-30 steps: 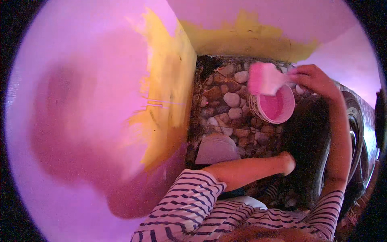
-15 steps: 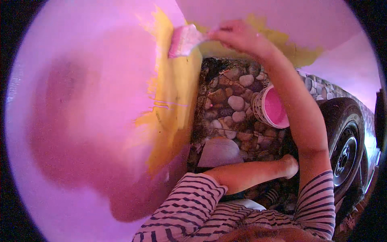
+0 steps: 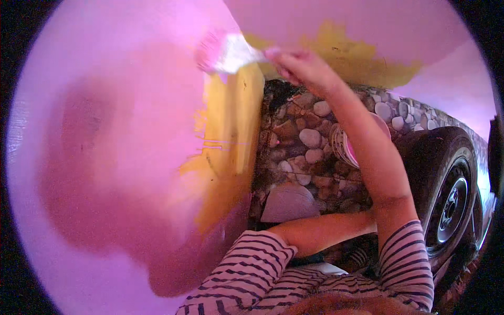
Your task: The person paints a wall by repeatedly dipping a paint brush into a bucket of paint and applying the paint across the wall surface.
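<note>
The right hand [image 3: 304, 68] is clamped on the handle of a wide paintbrush [image 3: 233, 54], fingers wrapped round its end. The brush lies beyond the bucket [image 3: 340, 146] and well to its left, pointing away from it, its pink bristles at the pink left wall [image 3: 121, 131]. They are blurred, so whether they press on that surface I cannot tell. The left forearm [image 3: 320, 231] crosses on the near side of the bucket, and its end passes behind the right forearm [image 3: 374, 152] — the left hand is hidden there, so I cannot tell whether it grips anything.

The bucket is pale and ribbed, partly covered by the right forearm, with a little pink showing inside. It stands on a stone-patterned floor [image 3: 310, 137] of rounded brown, grey and whitish shapes. Left of the bucket, a yellow patch [image 3: 220, 131] with ragged edges runs down the left wall beside the corner; beyond the bucket, a second yellow band [image 3: 349, 55] runs along the foot of the pink far wall [image 3: 304, 18].

On the near side of the bucket and to its left lies a grey slab [image 3: 290, 203] with a curved edge. To the bucket's right, and nearer the person, stands a wheel [image 3: 451, 207] with a black tyre. Nearest of all, below the bucket, is the person's striped shirt [image 3: 294, 286] — dark lines on a pale ground. A broad dark shadow [image 3: 100, 205] spreads over the left wall, far to the bucket's left.
</note>
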`<control>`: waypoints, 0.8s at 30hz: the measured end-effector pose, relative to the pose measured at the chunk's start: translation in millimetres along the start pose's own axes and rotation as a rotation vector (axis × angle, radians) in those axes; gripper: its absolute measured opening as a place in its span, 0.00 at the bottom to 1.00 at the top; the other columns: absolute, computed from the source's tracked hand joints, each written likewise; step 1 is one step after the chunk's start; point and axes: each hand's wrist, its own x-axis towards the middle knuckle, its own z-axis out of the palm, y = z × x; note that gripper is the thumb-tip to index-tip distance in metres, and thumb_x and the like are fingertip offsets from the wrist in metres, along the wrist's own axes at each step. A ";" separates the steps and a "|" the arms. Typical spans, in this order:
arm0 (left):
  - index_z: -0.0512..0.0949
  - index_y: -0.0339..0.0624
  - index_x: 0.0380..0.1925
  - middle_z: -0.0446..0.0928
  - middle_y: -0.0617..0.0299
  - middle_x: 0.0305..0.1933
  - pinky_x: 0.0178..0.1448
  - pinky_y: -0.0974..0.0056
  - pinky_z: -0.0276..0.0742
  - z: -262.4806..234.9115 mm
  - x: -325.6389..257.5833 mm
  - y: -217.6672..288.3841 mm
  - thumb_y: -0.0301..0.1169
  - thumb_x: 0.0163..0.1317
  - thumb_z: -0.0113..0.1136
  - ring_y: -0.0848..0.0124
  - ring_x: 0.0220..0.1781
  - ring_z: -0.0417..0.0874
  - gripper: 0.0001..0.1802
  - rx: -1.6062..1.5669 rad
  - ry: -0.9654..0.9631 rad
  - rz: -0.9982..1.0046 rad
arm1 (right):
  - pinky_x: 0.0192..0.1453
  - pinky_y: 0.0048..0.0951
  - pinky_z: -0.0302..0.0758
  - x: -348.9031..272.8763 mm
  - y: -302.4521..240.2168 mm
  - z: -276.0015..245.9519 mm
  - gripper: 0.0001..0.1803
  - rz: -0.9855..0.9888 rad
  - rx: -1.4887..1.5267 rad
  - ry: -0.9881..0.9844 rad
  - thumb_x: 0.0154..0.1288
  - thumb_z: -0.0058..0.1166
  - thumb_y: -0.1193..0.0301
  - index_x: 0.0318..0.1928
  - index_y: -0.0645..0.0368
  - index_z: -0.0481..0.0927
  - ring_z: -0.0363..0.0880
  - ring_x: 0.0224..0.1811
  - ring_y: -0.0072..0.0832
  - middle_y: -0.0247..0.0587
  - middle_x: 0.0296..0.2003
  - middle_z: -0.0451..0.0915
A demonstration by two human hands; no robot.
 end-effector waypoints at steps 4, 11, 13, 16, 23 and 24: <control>0.86 0.49 0.41 0.84 0.59 0.48 0.48 0.53 0.80 -6.5 -1.0 2.8 0.38 0.47 0.65 0.61 0.50 0.84 0.18 0.009 -0.003 0.011 | 0.27 0.25 0.70 -12.2 69.2 -14.2 0.22 -0.039 -0.271 0.042 0.65 0.55 0.49 0.34 0.55 0.86 0.71 0.20 0.17 0.28 0.20 0.78; 0.86 0.49 0.41 0.84 0.58 0.48 0.48 0.53 0.80 -10.8 -5.4 -0.6 0.38 0.47 0.65 0.61 0.50 0.84 0.18 0.023 -0.029 0.020 | 0.32 0.29 0.75 14.4 -11.0 -18.7 0.21 -0.315 -0.645 -0.011 0.62 0.56 0.53 0.39 0.59 0.86 0.75 0.25 0.20 0.35 0.23 0.82; 0.86 0.49 0.41 0.84 0.58 0.48 0.48 0.54 0.80 -5.9 -13.0 -9.8 0.37 0.47 0.65 0.61 0.50 0.84 0.18 0.011 -0.040 -0.006 | 0.28 0.28 0.73 19.2 -75.6 -12.2 0.21 -0.196 -0.745 0.003 0.61 0.57 0.52 0.35 0.58 0.86 0.74 0.23 0.19 0.32 0.22 0.79; 0.86 0.48 0.41 0.84 0.58 0.48 0.48 0.54 0.80 -8.3 -14.9 -7.2 0.37 0.48 0.64 0.60 0.50 0.84 0.18 0.016 -0.049 0.004 | 0.23 0.23 0.66 2.5 -140.6 -22.3 0.17 -0.224 -0.562 0.057 0.63 0.58 0.53 0.37 0.53 0.86 0.67 0.19 0.15 0.27 0.19 0.74; 0.86 0.48 0.41 0.84 0.57 0.48 0.49 0.54 0.80 -8.7 -12.2 -5.1 0.36 0.48 0.64 0.60 0.50 0.84 0.18 0.011 -0.052 0.013 | 0.20 0.18 0.56 -6.3 -76.9 -5.6 0.16 -0.176 0.048 0.053 0.65 0.59 0.54 0.43 0.51 0.85 0.59 0.16 0.11 0.21 0.18 0.68; 0.86 0.48 0.41 0.84 0.57 0.48 0.49 0.54 0.80 -8.3 -12.4 -5.2 0.36 0.48 0.64 0.60 0.50 0.84 0.18 0.008 -0.047 0.014 | 0.19 0.17 0.54 -7.6 -55.4 6.5 0.16 -0.038 0.103 0.062 0.65 0.58 0.54 0.44 0.51 0.84 0.58 0.16 0.10 0.21 0.17 0.66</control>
